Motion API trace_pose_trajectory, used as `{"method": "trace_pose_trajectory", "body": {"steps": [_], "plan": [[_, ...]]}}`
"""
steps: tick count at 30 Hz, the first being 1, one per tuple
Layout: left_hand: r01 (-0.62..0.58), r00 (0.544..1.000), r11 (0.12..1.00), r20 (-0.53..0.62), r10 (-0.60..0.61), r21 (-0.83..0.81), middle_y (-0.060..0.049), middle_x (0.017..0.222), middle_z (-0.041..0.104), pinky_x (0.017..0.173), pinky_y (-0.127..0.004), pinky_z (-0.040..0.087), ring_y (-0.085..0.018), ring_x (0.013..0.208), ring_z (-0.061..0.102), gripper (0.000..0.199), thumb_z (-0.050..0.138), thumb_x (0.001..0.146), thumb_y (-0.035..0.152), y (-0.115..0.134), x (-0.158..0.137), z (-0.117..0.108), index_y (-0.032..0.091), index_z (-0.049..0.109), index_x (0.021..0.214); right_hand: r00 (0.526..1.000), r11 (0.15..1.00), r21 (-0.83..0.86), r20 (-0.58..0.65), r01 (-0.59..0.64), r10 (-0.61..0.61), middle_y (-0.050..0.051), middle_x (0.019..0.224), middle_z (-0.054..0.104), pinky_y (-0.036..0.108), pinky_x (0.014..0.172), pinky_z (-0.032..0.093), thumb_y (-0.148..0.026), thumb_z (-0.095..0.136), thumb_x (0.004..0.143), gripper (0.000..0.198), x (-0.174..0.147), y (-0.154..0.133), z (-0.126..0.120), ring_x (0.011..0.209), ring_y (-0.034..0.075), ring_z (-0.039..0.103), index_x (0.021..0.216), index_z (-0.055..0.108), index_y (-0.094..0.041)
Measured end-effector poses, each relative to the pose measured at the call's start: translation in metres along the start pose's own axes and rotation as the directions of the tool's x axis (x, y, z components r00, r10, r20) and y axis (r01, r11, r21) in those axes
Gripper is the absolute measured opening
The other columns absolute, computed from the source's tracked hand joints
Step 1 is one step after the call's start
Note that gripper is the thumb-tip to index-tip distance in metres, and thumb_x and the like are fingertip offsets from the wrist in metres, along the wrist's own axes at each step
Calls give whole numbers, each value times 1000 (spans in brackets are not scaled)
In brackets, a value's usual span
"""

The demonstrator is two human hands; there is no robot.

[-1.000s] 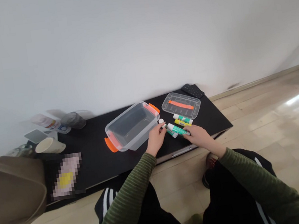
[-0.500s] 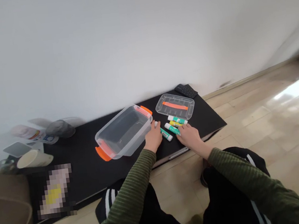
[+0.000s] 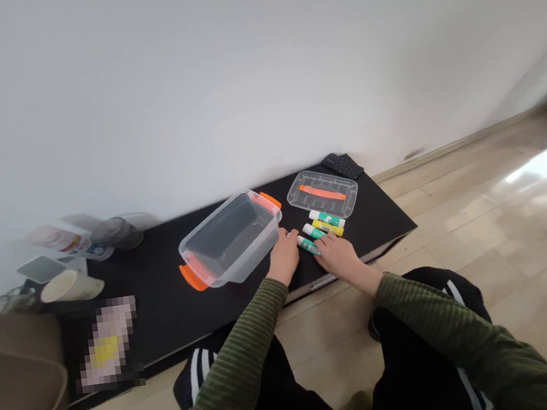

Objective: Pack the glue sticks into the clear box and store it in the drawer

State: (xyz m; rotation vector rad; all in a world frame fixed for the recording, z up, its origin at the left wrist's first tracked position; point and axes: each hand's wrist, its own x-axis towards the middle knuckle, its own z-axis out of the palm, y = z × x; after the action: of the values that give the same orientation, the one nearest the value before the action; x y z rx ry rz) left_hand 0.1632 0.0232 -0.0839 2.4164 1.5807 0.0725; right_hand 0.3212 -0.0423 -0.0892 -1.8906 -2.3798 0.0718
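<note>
Several glue sticks lie close together on the black tabletop. The nearest green-and-white glue stick [image 3: 308, 245] has its right end at my right hand [image 3: 339, 257], whose fingers close over the ends of this stick and a second green glue stick [image 3: 312, 231]. A yellow glue stick [image 3: 328, 227] and another green glue stick [image 3: 326, 218] lie side by side just behind. My left hand [image 3: 284, 257] has its fingers apart beside the near stick's white cap, holding nothing visible. Left of it stands a clear plastic box [image 3: 255, 258], uncovered, with orange latches.
A clear lid [image 3: 297, 198] with an orange handle lies behind the glue sticks. A dark dotted object [image 3: 346, 166] is by the wall. To the left are a paper cup [image 3: 70, 286], a tipped white bottle [image 3: 64, 240] and a grey glass [image 3: 121, 233].
The near glue stick has turned and shifted against my right hand. My left hand has come off its cap. The yellow stick now shows more fully, and the view has shifted slightly.
</note>
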Motion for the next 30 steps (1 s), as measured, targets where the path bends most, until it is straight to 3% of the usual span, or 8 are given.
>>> {"method": "trace_pose_trajectory", "body": {"steps": [8, 12, 14, 16, 18, 23, 26, 30], "plan": [[73, 997, 994, 0, -73, -76, -17, 122, 50, 79, -35, 52, -24, 93, 66, 28, 41, 96, 16, -7, -13, 0, 15, 48, 123, 999, 999, 34, 44, -11, 10, 18, 108, 66, 36, 82, 50, -28, 53, 93, 24, 0, 0, 2, 107, 29, 56, 108, 65, -14], [118, 987, 938, -64, -146, -326, -18, 120, 54, 83, -36, 53, -23, 98, 65, 24, 44, 94, 16, -11, -15, 4, 13, 49, 118, 999, 995, 81, -4, -52, 52, 16, 111, 64, 35, 83, 50, -28, 48, 96, 26, -2, 2, -3, 113, 30, 53, 112, 63, -15], [184, 975, 781, 9, -223, -596, -13, 108, 58, 77, -33, 55, -19, 87, 66, 17, 45, 95, 21, -12, -15, 5, 15, 50, 110, 996, 989, 126, -36, -74, 79, 15, 113, 64, 34, 82, 51, -29, 47, 96, 28, -4, 3, -7, 115, 29, 51, 116, 62, -16], [273, 953, 543, 147, -263, -794, -6, 92, 58, 65, -29, 56, -14, 69, 64, 15, 42, 96, 29, -13, -15, 7, 17, 49, 102, 993, 981, 179, -72, -79, 93, 14, 114, 64, 34, 84, 51, -30, 47, 97, 30, -7, 4, -11, 116, 28, 51, 120, 61, -17], [316, 937, 353, 230, -263, -881, -1, 84, 54, 58, -27, 55, -10, 58, 60, 17, 39, 97, 34, -11, -15, 6, 19, 46, 97, 990, 973, 225, -118, -54, 82, 14, 113, 64, 36, 89, 50, -31, 47, 96, 32, -9, 4, -15, 115, 28, 51, 122, 60, -17], [214, 954, 32, 201, -222, -976, 3, 79, 48, 51, -23, 52, -7, 54, 57, 21, 45, 93, 41, -7, -21, 3, 20, 43, 94, 978, 964, 259, -207, 57, -2, 13, 109, 65, 41, 102, 44, -27, 50, 94, 32, -10, 4, -17, 110, 28, 52, 121, 62, -15], [161, 968, 101, 138, -208, -982, 5, 74, 47, 50, -22, 50, -8, 54, 56, 28, 47, 91, 48, -9, -24, 4, 21, 44, 96, 976, 951, 302, -216, 71, -4, 13, 110, 63, 44, 102, 44, -24, 48, 94, 33, -8, 7, -15, 110, 28, 53, 123, 61, -16], [90, 980, 321, 26, -198, -943, 6, 62, 50, 50, -22, 47, -10, 51, 55, 37, 43, 93, 57, -15, -29, 3, 21, 48, 102, 979, 900, 429, -203, 74, 16, 14, 118, 59, 41, 96, 49, -21, 44, 95, 36, -5, 13, -11, 112, 26, 56, 129, 57, -18]]}}
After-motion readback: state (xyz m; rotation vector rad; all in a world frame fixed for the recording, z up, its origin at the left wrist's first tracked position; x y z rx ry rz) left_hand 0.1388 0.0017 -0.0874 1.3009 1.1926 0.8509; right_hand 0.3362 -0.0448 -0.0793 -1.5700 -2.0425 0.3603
